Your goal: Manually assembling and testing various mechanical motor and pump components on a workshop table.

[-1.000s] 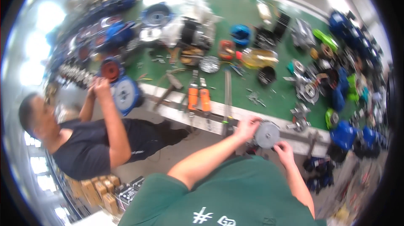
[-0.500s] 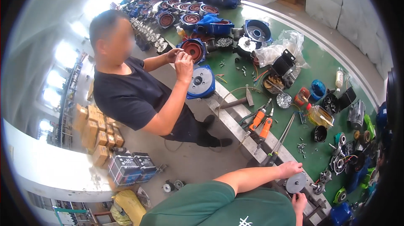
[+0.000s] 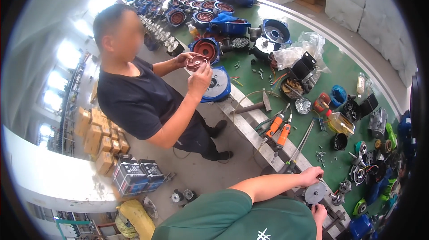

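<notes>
The view is swung well left since a second ago; the grey disc (image 3: 315, 193) is still kept between both hands at the near edge of the green bench (image 3: 346, 68), so little progress on it is inferred. A red-brown vaned wheel (image 3: 196, 62), now tilted into plain view, is held in a co-worker's hands (image 3: 200, 79), well left of and beyond the disc. The left hand (image 3: 311, 176) is placed just beyond the disc, fingers bent; whether anything is pinched cannot be told. The right hand (image 3: 319, 214) is set at the disc's near rim, fingers drawn together; grip or mere touch cannot be told. The disc's underside and support are hidden; the right forearm is mostly covered by the green shirt (image 3: 241, 217) and cut off below.
</notes>
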Motion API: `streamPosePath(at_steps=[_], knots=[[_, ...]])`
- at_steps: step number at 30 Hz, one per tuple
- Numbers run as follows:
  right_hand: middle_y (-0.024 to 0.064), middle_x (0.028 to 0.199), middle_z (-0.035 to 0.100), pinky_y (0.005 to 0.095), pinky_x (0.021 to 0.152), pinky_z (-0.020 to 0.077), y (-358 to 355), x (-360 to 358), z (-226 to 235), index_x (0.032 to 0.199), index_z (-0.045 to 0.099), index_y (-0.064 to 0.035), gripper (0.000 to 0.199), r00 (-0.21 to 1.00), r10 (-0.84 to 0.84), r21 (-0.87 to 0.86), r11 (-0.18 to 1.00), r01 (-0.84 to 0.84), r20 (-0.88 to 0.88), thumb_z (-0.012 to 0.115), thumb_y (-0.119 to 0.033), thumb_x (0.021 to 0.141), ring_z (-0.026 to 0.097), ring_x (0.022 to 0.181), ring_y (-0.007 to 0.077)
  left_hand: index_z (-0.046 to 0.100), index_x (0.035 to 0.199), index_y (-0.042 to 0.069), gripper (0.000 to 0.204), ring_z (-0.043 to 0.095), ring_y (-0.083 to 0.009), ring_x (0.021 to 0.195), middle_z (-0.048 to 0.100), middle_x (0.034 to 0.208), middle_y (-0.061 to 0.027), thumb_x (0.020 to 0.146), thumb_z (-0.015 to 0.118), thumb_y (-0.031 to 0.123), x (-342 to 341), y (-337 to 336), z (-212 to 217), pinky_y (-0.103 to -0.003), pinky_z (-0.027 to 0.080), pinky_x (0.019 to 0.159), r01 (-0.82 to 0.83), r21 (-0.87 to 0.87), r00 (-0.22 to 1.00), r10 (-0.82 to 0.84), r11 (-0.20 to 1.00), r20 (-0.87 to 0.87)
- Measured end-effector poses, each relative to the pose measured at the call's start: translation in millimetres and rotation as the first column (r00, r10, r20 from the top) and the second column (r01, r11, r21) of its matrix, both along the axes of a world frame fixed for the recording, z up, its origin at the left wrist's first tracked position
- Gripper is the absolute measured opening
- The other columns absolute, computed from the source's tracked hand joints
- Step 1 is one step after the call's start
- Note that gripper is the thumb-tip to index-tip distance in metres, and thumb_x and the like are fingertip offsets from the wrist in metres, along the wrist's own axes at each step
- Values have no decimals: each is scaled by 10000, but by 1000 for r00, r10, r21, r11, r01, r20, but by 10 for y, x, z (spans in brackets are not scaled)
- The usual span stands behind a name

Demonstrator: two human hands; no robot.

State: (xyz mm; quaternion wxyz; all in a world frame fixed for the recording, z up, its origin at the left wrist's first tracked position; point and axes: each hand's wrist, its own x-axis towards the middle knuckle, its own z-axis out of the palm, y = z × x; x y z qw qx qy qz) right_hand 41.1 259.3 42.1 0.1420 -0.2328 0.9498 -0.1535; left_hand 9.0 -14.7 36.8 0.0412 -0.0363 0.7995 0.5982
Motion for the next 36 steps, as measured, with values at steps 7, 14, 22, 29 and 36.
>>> streamPosePath(at_steps=[7,14,22,29,36], knots=[[177,773,633,493,654,502,-63,16,77,794,658,-17,191,1000,1,44,999,0,-11,743,-188,806,629,704,397,584,909,29,159,627,-389,933,574,983,-160,778,674,36,57,8,-5,-473,513,815,137,-170,987,-148,976,-59],[188,757,658,489,657,512,-96,-20,159,785,670,-6,174,999,-34,-31,999,35,42,744,-164,792,651,715,400,594,914,18,101,640,-411,884,576,1012,-184,815,606,36,72,-2,-101,-495,531,776,163,-268,953,-221,950,-207],[202,736,665,497,670,520,-245,-13,343,816,686,-1,168,998,-6,18,1000,5,57,731,-162,808,661,722,415,627,916,29,111,631,-385,946,589,1003,-166,807,606,22,54,17,-148,-472,522,819,175,-235,961,-218,956,-171],[216,740,664,512,669,520,-274,-17,334,763,668,-5,265,999,-1,214,977,-7,37,690,-251,859,664,733,418,628,886,19,147,630,-392,951,589,993,-173,764,698,62,-10,34,-17,-472,520,825,96,-91,995,-96,991,7],[214,751,672,502,677,530,-403,-15,498,761,676,-4,233,997,-50,183,982,39,59,685,-228,826,669,727,409,585,929,-10,164,644,-416,925,565,1038,-203,790,661,32,35,130,-169,-480,543,803,75,-269,993,-96,960,-67]])
